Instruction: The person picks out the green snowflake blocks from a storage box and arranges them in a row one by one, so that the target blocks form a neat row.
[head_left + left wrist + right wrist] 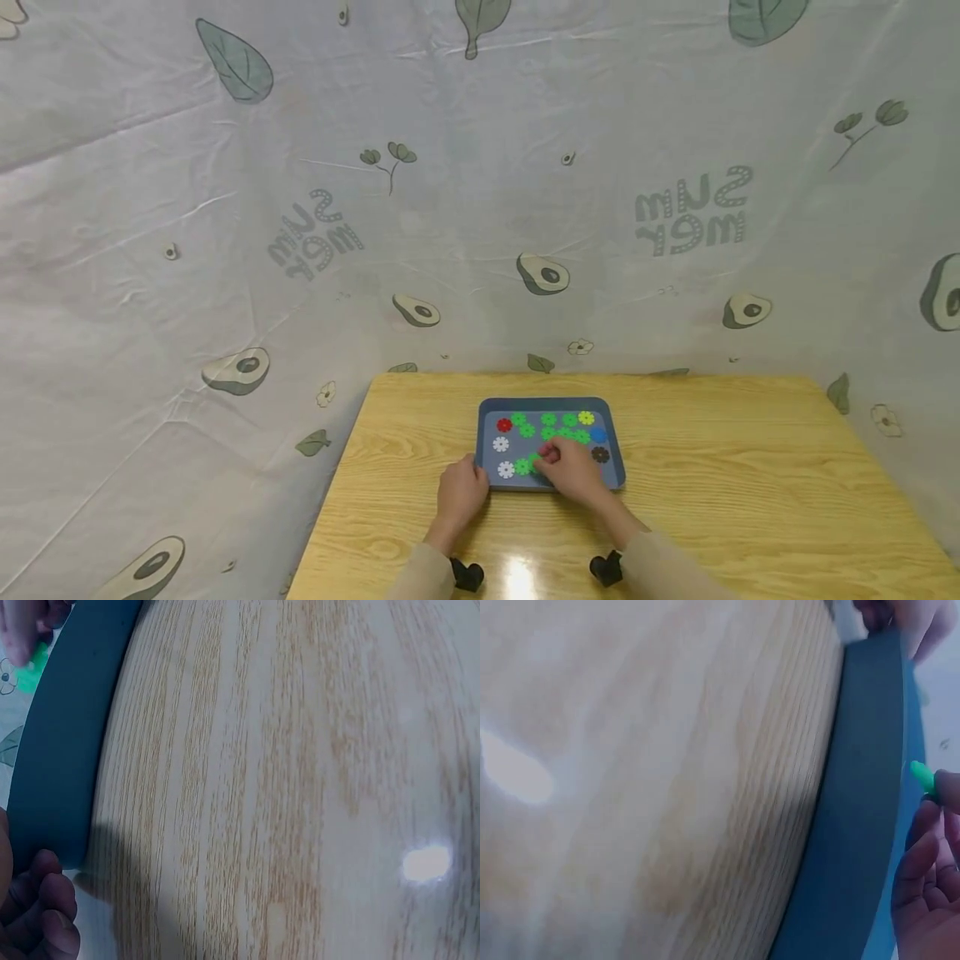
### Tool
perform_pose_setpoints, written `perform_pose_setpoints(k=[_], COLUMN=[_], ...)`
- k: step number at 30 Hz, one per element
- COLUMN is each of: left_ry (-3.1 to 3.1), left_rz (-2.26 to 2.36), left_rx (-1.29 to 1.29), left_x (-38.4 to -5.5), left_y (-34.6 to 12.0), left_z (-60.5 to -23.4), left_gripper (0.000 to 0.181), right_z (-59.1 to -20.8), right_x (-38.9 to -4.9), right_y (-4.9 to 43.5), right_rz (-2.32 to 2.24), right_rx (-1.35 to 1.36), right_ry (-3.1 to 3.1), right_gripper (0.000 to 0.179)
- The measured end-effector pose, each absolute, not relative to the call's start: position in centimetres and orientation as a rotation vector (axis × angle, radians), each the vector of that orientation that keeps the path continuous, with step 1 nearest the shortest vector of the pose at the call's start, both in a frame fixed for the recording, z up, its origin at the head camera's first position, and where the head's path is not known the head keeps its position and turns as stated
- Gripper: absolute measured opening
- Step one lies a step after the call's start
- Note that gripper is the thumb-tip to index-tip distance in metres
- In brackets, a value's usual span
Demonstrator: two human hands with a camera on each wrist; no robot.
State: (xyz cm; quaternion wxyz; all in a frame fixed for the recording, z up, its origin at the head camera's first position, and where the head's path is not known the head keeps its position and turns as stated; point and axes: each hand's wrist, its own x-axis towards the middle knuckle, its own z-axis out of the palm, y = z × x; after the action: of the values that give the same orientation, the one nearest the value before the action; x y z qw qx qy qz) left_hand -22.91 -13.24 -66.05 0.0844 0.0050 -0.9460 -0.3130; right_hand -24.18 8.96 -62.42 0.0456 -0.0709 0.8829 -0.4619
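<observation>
A blue-grey tray (543, 404) holds several flower-shaped plastic discs. My left hand (461, 490) grips the tray's near left corner, its fingers (56, 904) curled against the outside of the wall. Over the tray's near half, my right hand (576, 473) pinches a green disc (922, 775) between thumb and fingers, the disc seen edge-on in the right wrist view. Close to this hand lie another green disc (522, 467), a brown disc (600, 454) and a blue disc (597, 435). White discs (501, 444) and a red disc (505, 425) lie along the left side.
The tray stands on a wood-grain table (720, 467). A yellow disc (586, 417) lies in the tray's far right corner, near several green discs (549, 419). Behind the table hangs a pale curtain (480, 208) printed with avocados and leaves.
</observation>
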Motion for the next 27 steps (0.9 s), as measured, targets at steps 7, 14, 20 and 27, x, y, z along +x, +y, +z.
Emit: perform_pose_setpoints(k=[7,14,20,27], left_ry=[-2.821,-2.822,-2.811,-2.791], left_rz=[-0.95,-0.943,-0.929,-0.921], left_rx=[0.02,0.04,0.036,0.014], left_x=[-23.1,-23.3,-23.2,-22.9], left_y=[-13.7,-13.6,-13.5,-13.3], left_z=[-66.2,-66.2,-66.2,-66.2], left_gripper=[0.01,0.008,0.008,0.009], right_z=[-62.1,-63.5,-65.3,-66.3], right_x=[-21.2,-19.2,-18.7,-18.4], right_y=[7.4,5.6,4.3,3.7], right_rz=[-1.558,-1.515,-1.421,-1.255], right_rx=[-0.302,-0.412,-0.405,-0.426], right_ry=[2.544,2.486,2.573,2.731], right_gripper=[0.014,0.017,0.015,0.016])
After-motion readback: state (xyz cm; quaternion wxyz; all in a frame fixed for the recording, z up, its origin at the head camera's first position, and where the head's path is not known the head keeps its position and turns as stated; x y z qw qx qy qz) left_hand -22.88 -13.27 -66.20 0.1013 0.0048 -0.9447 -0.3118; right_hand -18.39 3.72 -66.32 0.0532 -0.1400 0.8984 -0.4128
